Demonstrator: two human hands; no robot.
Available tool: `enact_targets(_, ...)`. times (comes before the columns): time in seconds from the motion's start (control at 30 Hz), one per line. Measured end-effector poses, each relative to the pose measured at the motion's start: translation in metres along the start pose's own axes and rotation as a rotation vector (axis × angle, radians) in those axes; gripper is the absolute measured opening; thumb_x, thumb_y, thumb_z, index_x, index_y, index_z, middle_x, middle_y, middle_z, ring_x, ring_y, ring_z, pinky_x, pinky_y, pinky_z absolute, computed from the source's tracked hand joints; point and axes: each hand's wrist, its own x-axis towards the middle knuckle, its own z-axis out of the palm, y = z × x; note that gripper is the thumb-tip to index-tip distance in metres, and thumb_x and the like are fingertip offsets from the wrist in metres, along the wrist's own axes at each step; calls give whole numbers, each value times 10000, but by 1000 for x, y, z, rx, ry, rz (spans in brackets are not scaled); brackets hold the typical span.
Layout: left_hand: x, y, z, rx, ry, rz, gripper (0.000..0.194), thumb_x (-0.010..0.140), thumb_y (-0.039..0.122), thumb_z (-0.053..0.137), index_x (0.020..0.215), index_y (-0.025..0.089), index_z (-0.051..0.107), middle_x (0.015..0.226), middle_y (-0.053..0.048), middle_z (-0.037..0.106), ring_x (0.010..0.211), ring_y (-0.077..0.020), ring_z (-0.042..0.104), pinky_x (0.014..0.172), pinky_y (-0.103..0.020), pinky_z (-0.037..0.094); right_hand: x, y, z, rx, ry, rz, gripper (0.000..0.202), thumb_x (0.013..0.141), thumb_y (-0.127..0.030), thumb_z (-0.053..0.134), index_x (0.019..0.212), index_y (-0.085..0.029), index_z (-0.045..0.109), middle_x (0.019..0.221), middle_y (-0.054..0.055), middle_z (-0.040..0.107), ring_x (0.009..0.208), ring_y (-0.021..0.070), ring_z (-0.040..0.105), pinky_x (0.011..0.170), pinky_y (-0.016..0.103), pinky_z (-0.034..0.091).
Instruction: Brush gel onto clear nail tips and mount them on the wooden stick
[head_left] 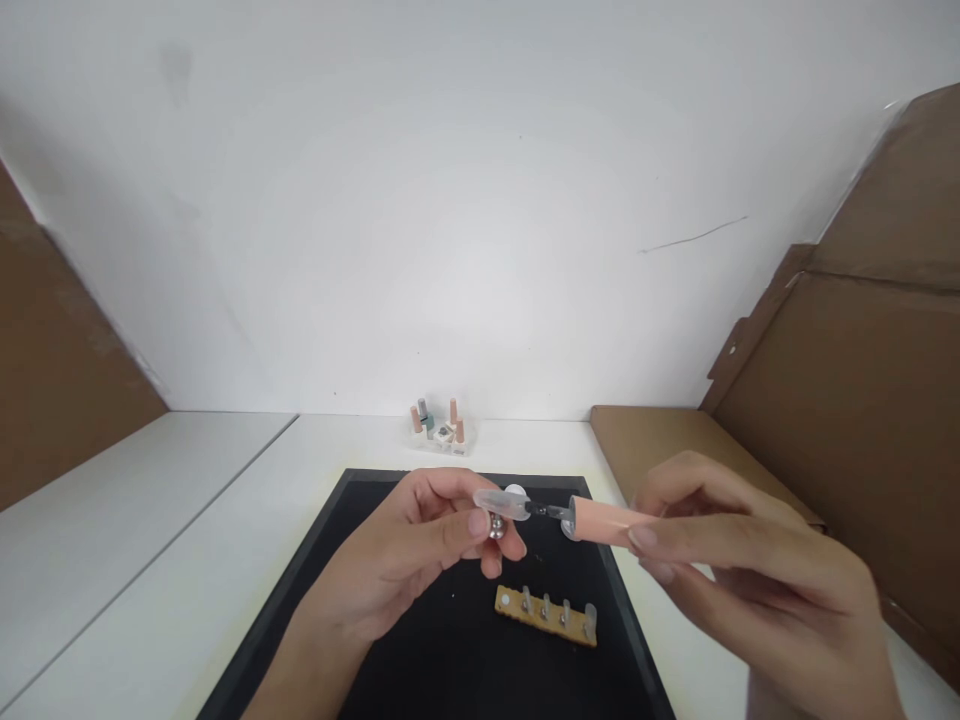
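My left hand (416, 545) pinches a small silver metal stand (496, 526) between thumb and fingers. On that stand lies a clear false nail (501, 503), pointing left. My right hand (757, 575) grips a nail polish brush by its peach cap (606, 522). The dark bristles (546, 510) meet the right end of the false nail. Below the hands, a tan, rough-edged display strip (551, 627) carries several more clear false nails on upright metal stands, with a white dot at its left end.
A black mat (442, 640) covers the white table (180, 520). Two white round things (515, 491) lie partly hidden behind the hands. At the back, a clear tray (469, 440) holds several polish bottles. Cardboard panels (840, 400) stand at both sides, before a white wall.
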Motion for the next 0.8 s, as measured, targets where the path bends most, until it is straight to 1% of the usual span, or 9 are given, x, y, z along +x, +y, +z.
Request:
enact_targets(0.07, 0, -1, -1, 5, -2, 9, 126, 758, 305, 868, 796, 190, 833, 705, -1, 797, 585, -53, 658, 604, -121, 512, -1, 1, -1, -4, 5, 8, 498, 835, 14, 582, 1125, -359, 738, 799, -10, 608, 634, 114, 581, 480, 229, 469)
enact_targets(0.17, -1, -2, -3, 24, 9, 20, 113, 763, 291, 865, 797, 190, 828, 721, 3, 802, 601, -56, 667, 622, -124, 520, -5, 4, -3, -23, 40, 24, 417, 842, -5, 602, 1065, -325, 752, 787, -6, 614, 651, 125, 567, 502, 248, 465)
enact_targets(0.3, -3, -2, -5, 56, 36, 29, 79, 787, 265, 847, 782, 190, 823, 727, 11, 804, 604, -43, 664, 621, -108, 510, -11, 7, -1, 17, 112, 25, 276, 883, -109, 669, 1056, -308, 749, 761, -4, 624, 664, 144, 561, 523, 282, 459)
enact_targets(0.4, -4, -3, -7, 90, 42, 44, 51, 789, 250, 845, 790, 202, 825, 743, 18, 808, 611, -37, 665, 629, -101, 512, -13, 7, 6, 98, 190, 65, 177, 899, -176, 691, 1016, -291, 755, 758, -3, 615, 645, 146, 554, 506, 293, 431)
enact_targets(0.5, -4, -4, -8, 129, 49, 66, 46, 799, 251, 836, 813, 208, 827, 763, 18, 808, 634, -37, 666, 655, -101, 518, -14, 7, 12, 154, 283, 97, 180, 891, -183, 702, 1045, -269, 739, 764, 7, 614, 658, 159, 568, 492, 297, 411)
enact_targets(0.57, -3, -5, -7, 150, 58, 73, 40, 812, 249, 824, 832, 215, 828, 780, 19, 806, 661, -42, 671, 689, -111, 527, -14, 8, 15, 190, 282, 117, 192, 887, -219, 710, 1074, -262, 728, 778, 19, 617, 672, 171, 579, 481, 296, 409)
enact_targets(0.67, -3, -6, -5, 172, 56, 87, 27, 827, 224, 809, 845, 225, 829, 795, 21, 798, 699, -53, 678, 725, -126, 534, -14, 11, 16, 277, 232, 134, 155, 903, -279, 692, 1052, -269, 733, 799, 30, 606, 664, 165, 567, 450, 281, 385)
enact_targets(0.8, -2, -7, -2, 175, 43, 102, 46, 835, 187, 798, 846, 217, 832, 754, 19, 767, 705, -60, 671, 695, -120, 525, -11, 13, 18, 351, 220, 146, 135, 900, -308, 696, 1026, -287, 738, 805, 24, 602, 669, 154, 558, 456, 271, 382)
